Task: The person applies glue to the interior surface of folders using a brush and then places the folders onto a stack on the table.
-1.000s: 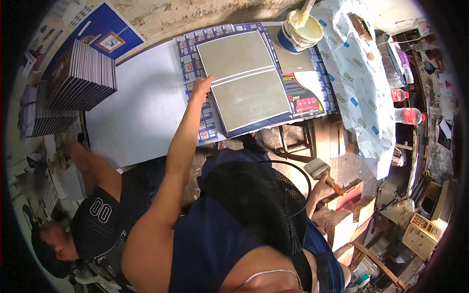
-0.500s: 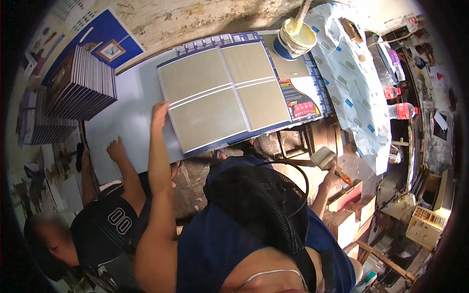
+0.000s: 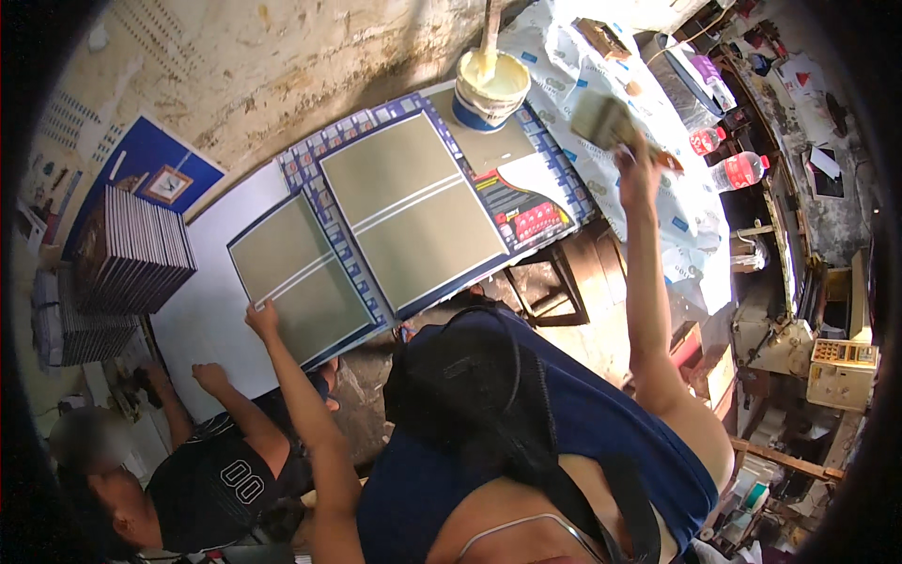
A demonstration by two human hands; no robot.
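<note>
My left hand [image 3: 264, 321] grips the left edge of a grey-brown panel [image 3: 315, 299] with dark blue borders and two thin white stripes across it. A larger panel of the same look [image 3: 418, 211] lies to its right, separated by a strip of blue patterned sheet. In my raised right hand [image 3: 639, 179] is a wide flat brush [image 3: 603, 122] with an orange handle, held over the plastic-wrapped surface at the right. The brush is a little blurred. Near the back of the table stands a white-and-blue bucket [image 3: 489, 105] of cream-coloured paste with a stick in it.
A co-worker in a black shirt [image 3: 225, 479] is at the left, hands by the pale board [image 3: 211, 310]. Stacked dark-covered books [image 3: 141, 254] stand at the left end. Pale printed plastic wrap [image 3: 672, 202], bottles [image 3: 740, 171] and a stool [image 3: 554, 291] are at the right.
The left panel has moved left, apart from the larger one, with my left hand at its edge. My right hand has risen from beside my body with the brush. The view has shifted.
</note>
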